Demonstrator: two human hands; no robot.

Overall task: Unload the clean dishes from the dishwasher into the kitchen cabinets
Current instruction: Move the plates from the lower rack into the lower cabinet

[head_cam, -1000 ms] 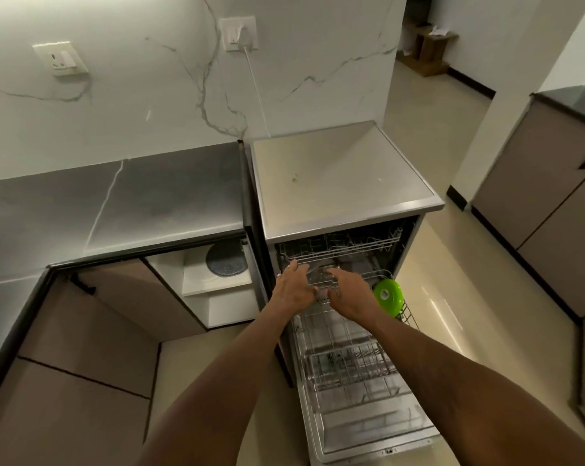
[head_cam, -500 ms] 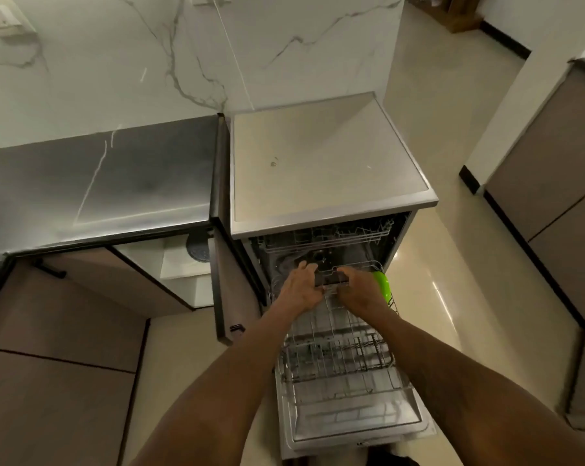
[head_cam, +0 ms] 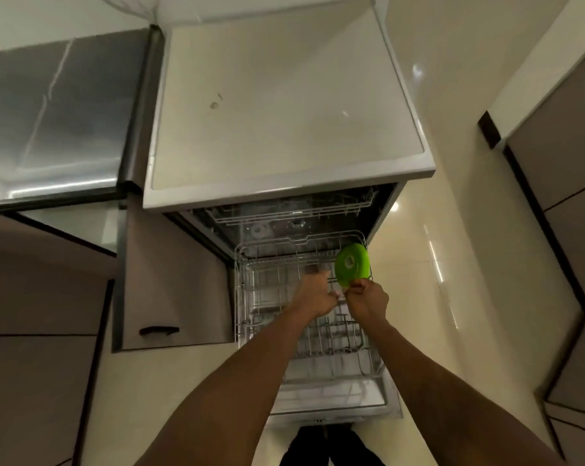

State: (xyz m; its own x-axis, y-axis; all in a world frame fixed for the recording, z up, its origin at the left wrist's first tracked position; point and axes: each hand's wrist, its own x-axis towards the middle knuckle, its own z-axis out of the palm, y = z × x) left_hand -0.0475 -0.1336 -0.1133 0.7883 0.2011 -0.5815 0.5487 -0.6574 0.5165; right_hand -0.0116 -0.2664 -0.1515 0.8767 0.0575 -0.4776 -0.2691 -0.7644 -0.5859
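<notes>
Nearest the camera, two bare forearms reach forward over the lowered dishwasher door [head_cam: 334, 396], whose inner panel lies flat beneath them. Pulled out over the door is the lower rack [head_cam: 304, 317], white wire, its rows of tines bare below and behind both wrists. Left hand [head_cam: 318, 295] sits over the rack's middle, knuckles up, fingers curled downward; what they hold, if anything, cannot be told, as the fingertips are hidden behind the hand and blurred. Just right of it, nearly touching, the right hand [head_cam: 366, 299] has thumb and forefinger pinched closed on the lower edge of a green plate [head_cam: 352, 264]. The plate stands on edge, tilted, at the rack's far right corner, directly beyond the right fingertips, its face turned toward the left hand. Beyond both hands the dishwasher [head_cam: 284, 112] cavity is dark, with an upper rack [head_cam: 294, 210] partly visible inside and a pale round part on the floor of the tub. To the left of the left hand, an open cabinet door [head_cam: 176, 290] with a dark handle hangs beside the rack. Farther out, above all fingers, the appliance's pale flat top; left of that, a grey countertop [head_cam: 59, 112]. Tan cabinets line the far right.
</notes>
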